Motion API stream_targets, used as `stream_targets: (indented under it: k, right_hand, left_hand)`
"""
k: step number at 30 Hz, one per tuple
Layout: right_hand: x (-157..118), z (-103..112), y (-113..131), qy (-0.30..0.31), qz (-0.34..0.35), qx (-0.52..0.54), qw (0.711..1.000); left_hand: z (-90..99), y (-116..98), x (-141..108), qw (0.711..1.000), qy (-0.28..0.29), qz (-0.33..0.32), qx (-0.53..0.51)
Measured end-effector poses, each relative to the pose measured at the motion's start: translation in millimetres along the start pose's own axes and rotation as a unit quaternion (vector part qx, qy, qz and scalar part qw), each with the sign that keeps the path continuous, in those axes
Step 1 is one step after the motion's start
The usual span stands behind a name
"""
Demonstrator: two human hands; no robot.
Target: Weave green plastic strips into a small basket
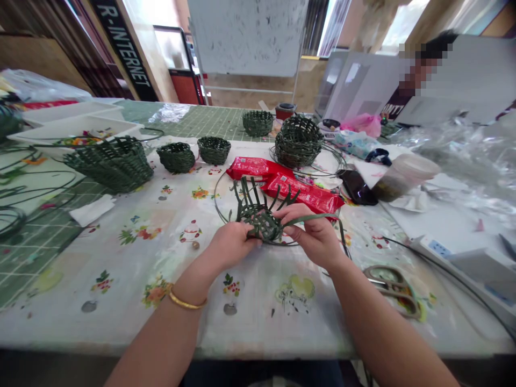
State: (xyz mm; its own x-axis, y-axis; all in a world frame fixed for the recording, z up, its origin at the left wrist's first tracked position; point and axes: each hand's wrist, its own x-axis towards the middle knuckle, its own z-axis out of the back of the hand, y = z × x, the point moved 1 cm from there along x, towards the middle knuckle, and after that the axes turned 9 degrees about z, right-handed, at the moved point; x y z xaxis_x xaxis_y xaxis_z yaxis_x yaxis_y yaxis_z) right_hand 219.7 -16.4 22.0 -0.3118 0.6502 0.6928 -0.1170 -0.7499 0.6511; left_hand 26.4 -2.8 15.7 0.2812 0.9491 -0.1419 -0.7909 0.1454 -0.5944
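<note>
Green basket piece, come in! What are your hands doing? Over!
Left hand and right hand pinching the woven green base. Right hand also on a long strip. Dark wire hoop around it. Red packets just beyond.

Whiteboard (248, 37) on a stand at twelve o'clock; black lettered banner (123, 48) at eleven; bright window (403, 21) at one; tan wall (250, 99) behind.

Bright, even daylight, faint shadows, fisheye bending toward the edges
</note>
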Motion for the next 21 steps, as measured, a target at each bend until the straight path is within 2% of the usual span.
stream_targets:
  k: [3, 6, 8, 12, 16, 18, 21]
  right_hand:
    - [-0.9, 2.5, -1.5, 0.035, 0.001, -0.001, 0.999]
    - [-2.0, 6.4, -1.4, 0.075, 0.019, -0.049, 0.996]
    - [-2.7, 8.2, -1.0, 0.073, 0.006, -0.085, 0.994]
    - [-3.8, 8.6, -2.6, -0.018, -0.083, -0.09, 0.992]
    - [-1.6, 9.3, -8.0, -0.118, -0.189, -0.037, 0.974]
    - [0.7, 12.0, -11.4, -0.155, -0.24, 0.023, 0.958]
    - [2.6, 18.9, -17.2, -0.203, -0.317, 0.149, 0.914]
  left_hand:
    - [-0.3, -3.2, -0.9, 0.999, 0.009, 0.001, 0.05]
    - [-1.6, -5.9, -1.8, 0.992, -0.013, 0.005, 0.124]
    - [-3.2, -7.1, -2.4, 0.987, -0.025, -0.005, 0.16]
    - [-7.0, -5.8, -2.5, 0.982, -0.057, -0.05, 0.174]
    - [-10.2, 0.0, -2.0, 0.972, -0.099, -0.144, 0.157]
    - [-10.7, 2.5, -2.8, 0.964, -0.118, -0.194, 0.136]
    - [-9.5, 3.7, -5.5, 0.958, -0.124, -0.242, 0.089]
